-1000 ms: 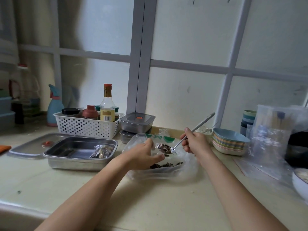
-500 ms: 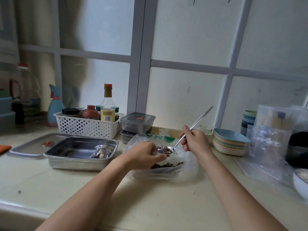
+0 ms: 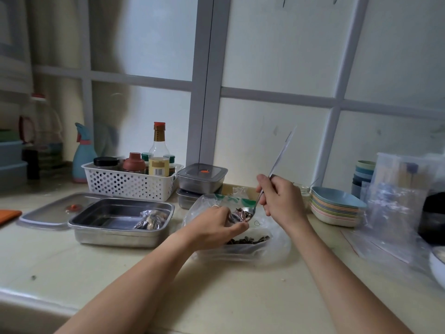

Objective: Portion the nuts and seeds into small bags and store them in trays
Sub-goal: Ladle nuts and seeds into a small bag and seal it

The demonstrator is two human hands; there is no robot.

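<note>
On your table (image 3: 96,273), beside the steel tray (image 3: 115,238), over the big seed bag (image 3: 272,239), your right hand (image 3: 281,201) grips the spoon (image 3: 279,160) tipped at a small bag (image 3: 235,216) your curled left hand (image 3: 214,227) pinches and mostly hides.

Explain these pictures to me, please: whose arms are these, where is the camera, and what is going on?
There is no machine here. These are a person's bare arms, filmed by a wide-angle camera worn on the head, looking down at a pale kitchen counter. The right hand grips a long metal spoon loaded with dark seeds. The left hand pinches a small clear plastic bag at the spoon's bowl. Beneath lies a large clear plastic bag holding more seeds. To the left sits a rectangular steel tray with one filled small bag inside.
</note>
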